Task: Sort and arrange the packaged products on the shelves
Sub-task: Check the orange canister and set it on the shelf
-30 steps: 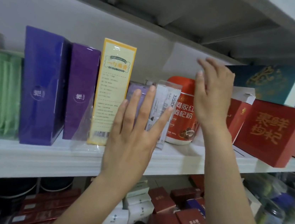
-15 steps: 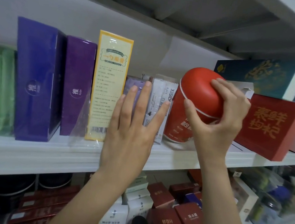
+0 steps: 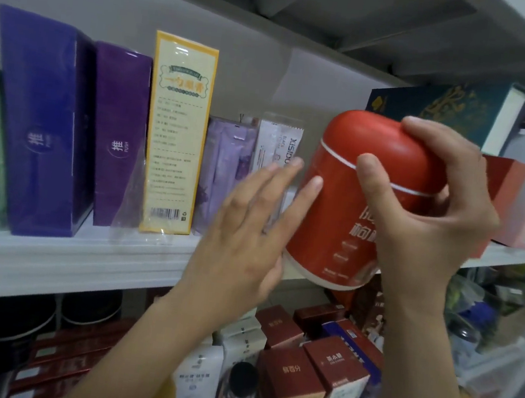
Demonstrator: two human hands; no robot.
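- The right hand [image 3: 424, 218] has its grip clamped on the red canister [image 3: 345, 215]: the fingers curl over the domed lid and the thumb presses across the white seam on the front.
- The left hand [image 3: 247, 230] is spread flat with straight fingers, its grip apart and holding nothing. Its fingertips [image 3: 314, 183] touch the canister's left side, and the palm sits just beside the base.
- There is one red canister. It is tilted with the lid leaning right, and its white base hangs in front of the shelf [image 3: 65, 260] edge, between the two hands.
- Two purple boxes [image 3: 39, 121] stand upright side by side at the left of the shelf.
- One tall yellow packet [image 3: 176, 132] stands just right of them.
- Next come one lilac sachet pack [image 3: 225, 167] and one white sachet [image 3: 277, 144], both partly behind the left hand.
- At the right, one teal box [image 3: 447, 109] lies on top of one red box [image 3: 512, 203], behind the right hand.
- Below, several small maroon cartons [image 3: 291, 387] stand close together, with one black-capped bottle [image 3: 239, 391] beside them.
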